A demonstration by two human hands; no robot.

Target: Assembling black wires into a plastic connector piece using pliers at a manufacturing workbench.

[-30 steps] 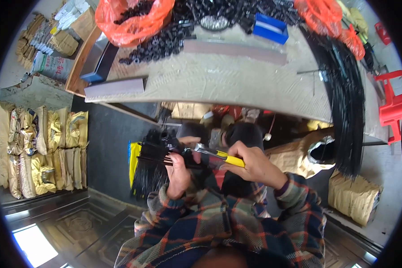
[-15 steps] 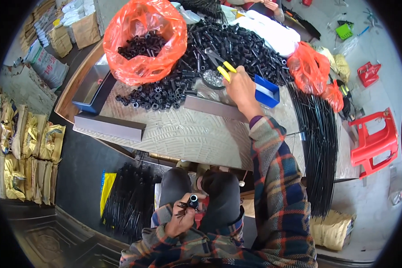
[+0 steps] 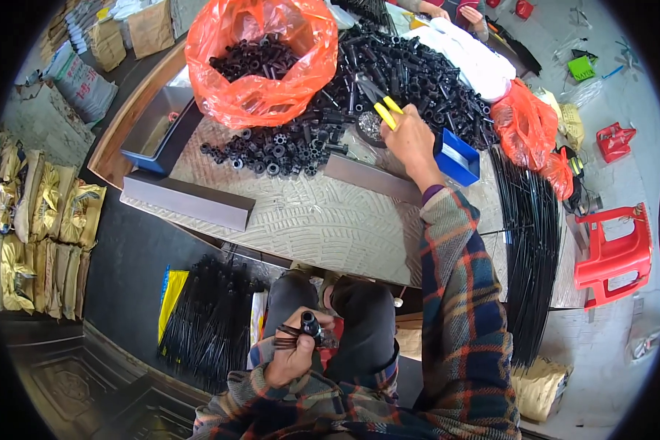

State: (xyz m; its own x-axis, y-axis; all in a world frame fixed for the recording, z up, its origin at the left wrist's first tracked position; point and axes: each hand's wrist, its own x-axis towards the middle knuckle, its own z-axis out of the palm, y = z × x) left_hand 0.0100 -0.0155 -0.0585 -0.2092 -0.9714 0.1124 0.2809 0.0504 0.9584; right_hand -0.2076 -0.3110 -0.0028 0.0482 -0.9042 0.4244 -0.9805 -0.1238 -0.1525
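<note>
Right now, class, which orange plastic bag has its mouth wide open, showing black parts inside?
The large orange bag, leftmost on the table; the smaller orange bags at the right look crumpled, with no wide opening visible.

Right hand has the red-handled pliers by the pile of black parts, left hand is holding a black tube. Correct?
No: the head view shows yellow handles, not red, on the pliers. The right hand does have them by the pile of black parts, and the left hand holds a black tube.
</note>
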